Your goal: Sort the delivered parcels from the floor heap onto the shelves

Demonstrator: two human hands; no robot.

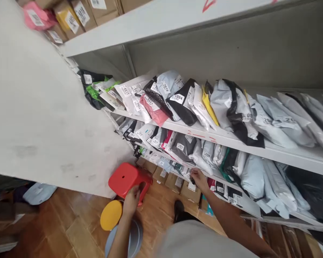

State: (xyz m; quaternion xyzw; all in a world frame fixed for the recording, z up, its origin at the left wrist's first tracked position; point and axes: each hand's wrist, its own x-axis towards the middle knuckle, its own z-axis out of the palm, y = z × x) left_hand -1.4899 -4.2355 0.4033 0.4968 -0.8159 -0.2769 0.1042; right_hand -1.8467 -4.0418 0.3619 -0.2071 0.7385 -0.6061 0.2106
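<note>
My left hand (131, 200) hangs over the front of a red plastic stool (123, 177). Its fingers are loosely bent and a little apart, and I see nothing in them. My right hand (200, 180) is at the edge of the lower shelves, fingers closed on a small black object (192, 180) whose kind I cannot make out. Close to that hand are bagged parcels with numbered labels, among them a white parcel (200, 157) and a grey parcel (184, 145). Cardboard boxes (191, 191) stand beneath it.
The upper shelf (226, 138) bears more bagged parcels, including a black one (187, 102) and a pink one (154, 110). A yellow round lid or seat (111, 215) and a grey-blue bucket (136, 236) stand on the tiled floor. A white wall (43, 107) rises left.
</note>
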